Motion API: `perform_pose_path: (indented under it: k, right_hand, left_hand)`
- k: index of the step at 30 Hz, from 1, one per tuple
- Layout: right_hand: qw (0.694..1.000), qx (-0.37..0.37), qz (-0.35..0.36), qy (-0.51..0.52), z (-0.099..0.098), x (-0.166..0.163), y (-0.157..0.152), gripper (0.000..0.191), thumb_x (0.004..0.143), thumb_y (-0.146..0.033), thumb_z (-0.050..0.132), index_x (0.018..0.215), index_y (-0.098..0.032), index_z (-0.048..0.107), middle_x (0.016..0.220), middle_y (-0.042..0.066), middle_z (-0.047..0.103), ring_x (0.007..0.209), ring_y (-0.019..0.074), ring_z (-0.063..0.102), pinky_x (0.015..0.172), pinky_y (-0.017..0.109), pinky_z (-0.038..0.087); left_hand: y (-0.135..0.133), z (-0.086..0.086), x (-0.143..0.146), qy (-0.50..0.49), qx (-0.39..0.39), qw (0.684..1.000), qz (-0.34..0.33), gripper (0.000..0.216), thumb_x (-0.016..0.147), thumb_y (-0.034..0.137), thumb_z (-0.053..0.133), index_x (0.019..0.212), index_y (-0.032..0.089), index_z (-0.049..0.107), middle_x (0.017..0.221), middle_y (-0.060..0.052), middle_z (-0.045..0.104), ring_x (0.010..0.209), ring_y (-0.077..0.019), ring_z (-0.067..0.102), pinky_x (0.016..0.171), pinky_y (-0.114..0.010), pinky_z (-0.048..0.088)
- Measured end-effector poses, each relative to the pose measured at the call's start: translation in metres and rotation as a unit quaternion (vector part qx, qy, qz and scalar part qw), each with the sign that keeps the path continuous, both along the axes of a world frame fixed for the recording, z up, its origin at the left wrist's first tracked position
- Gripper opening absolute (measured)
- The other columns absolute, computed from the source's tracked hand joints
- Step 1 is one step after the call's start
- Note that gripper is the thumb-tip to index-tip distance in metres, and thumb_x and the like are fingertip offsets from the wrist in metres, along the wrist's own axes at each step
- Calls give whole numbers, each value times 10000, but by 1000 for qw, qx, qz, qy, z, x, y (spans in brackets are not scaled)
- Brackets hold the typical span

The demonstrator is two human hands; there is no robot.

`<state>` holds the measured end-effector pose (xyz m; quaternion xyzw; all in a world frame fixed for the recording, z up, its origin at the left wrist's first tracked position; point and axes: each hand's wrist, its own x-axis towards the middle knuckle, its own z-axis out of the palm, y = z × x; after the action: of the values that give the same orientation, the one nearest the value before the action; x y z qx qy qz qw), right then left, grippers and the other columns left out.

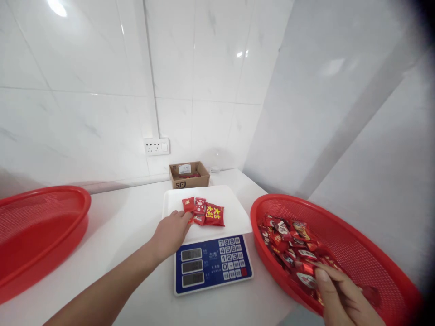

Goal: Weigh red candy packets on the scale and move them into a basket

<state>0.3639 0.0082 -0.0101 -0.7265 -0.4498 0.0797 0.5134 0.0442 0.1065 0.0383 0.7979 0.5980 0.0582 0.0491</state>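
Note:
My left hand (172,235) reaches over the white tray of a weighing scale (176,194). Its fingers are curled together at the near left side of several red candy packets, with a bit of red wrapper at the fingertips. The largest packet (215,214) has yellow characters; a small red one (188,204) and a white-dotted one (200,205) lie beside it. At lower right, my right hand (341,294) pinches a shiny red wrapped candy (308,268) between thumb and fingers. It is just above a heap of wrapped candies (282,230) in a red plastic basket (374,251).
The scale's blue keypad panel (213,265) faces me, its display digits unreadable. On the left stands another red basket (73,213). Behind the scale sits a cardboard box (190,182) with red items inside, near the tiled wall and a power socket (157,146).

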Motion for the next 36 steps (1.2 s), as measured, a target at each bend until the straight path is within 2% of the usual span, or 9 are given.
perform_pose_path:
  k: [4, 10, 14, 17, 22, 28, 30, 32, 36]
  right_hand:
    - [1000, -28, 6, -4, -2, -1, 3, 510, 706, -675, 465, 837, -211, 635, 836, 65, 690, 818, 273, 621, 758, 376, 477]
    - [999, -37, 14, -14, -7, 1, 5, 510, 703, -671, 464, 842, -214, 645, 884, 68, 702, 867, 283, 628, 734, 359, 488]
    - [999, -28, 17, -2, -5, 4, 5, 501, 714, -661, 475, 844, -207, 644, 859, 63, 689, 827, 260, 625, 726, 342, 487]
    - [999, 3, 36, 36, -1, -2, 2, 467, 769, -609, 473, 929, -201, 635, 884, 66, 671, 802, 226, 617, 664, 301, 489]
    - [940, 10, 305, 153, 10, -43, -7, 473, 812, -595, 442, 1024, -212, 621, 542, -15, 546, 421, 123, 471, 412, 230, 407]
    - [881, -62, 469, 16, 36, -80, -5, 261, 807, -429, 532, 833, -221, 689, 695, 34, 680, 634, 161, 624, 606, 231, 508]
    - [882, -64, 466, -17, 41, -80, -4, 259, 816, -418, 515, 788, -228, 688, 692, 29, 688, 621, 156, 627, 581, 215, 501]
    - [913, -41, 405, -28, 42, -74, -3, 262, 800, -449, 527, 780, -242, 686, 725, 27, 699, 658, 164, 639, 603, 217, 505]
    - [980, -9, 198, -30, 34, -43, 3, 342, 771, -543, 514, 816, -240, 667, 793, 36, 712, 741, 202, 654, 657, 251, 519]
  left_hand:
    - [6, -8, 8, -12, 14, 999, -34, 326, 899, 184, 327, 1154, 207, 530, 1143, -84, 598, 1064, -220, 515, 850, -336, 436]
    - [10, -11, 9, -42, 10, 999, -31, 335, 892, 323, 391, 1176, 220, 538, 1108, -79, 621, 1040, -256, 538, 832, -376, 452]
    - [-4, 0, 13, -88, 3, 996, -9, 380, 890, 264, 356, 1251, 194, 452, 1128, -104, 604, 1040, -243, 549, 820, -364, 455]
    - [-31, 16, 28, -237, -82, 967, -34, 453, 897, 228, 312, 1349, 207, 331, 1107, -92, 613, 968, -203, 581, 798, -330, 454]
    - [-72, 21, 66, -346, -269, 885, -157, 688, 898, 286, 338, 1452, 229, -67, 985, -78, 671, 726, -176, 614, 663, -304, 452]
    - [-85, -5, 85, -294, -232, 907, -192, 799, 809, 209, 431, 1454, 176, -40, 840, -100, 706, 566, -177, 609, 524, -261, 400]
    - [-86, -1, 81, -293, -233, 907, -193, 803, 809, 239, 453, 1457, 184, -16, 854, -91, 709, 603, -189, 629, 563, -276, 439]
    - [-81, 10, 66, -279, -199, 921, -185, 791, 801, 279, 496, 1460, 221, 63, 1007, -104, 688, 777, -226, 651, 690, -327, 483]
    - [-56, 27, -11, -161, 13, 985, -63, 572, 855, 321, 429, 1404, 265, 275, 1405, -84, 426, 1243, -267, 423, 1008, -422, 345]
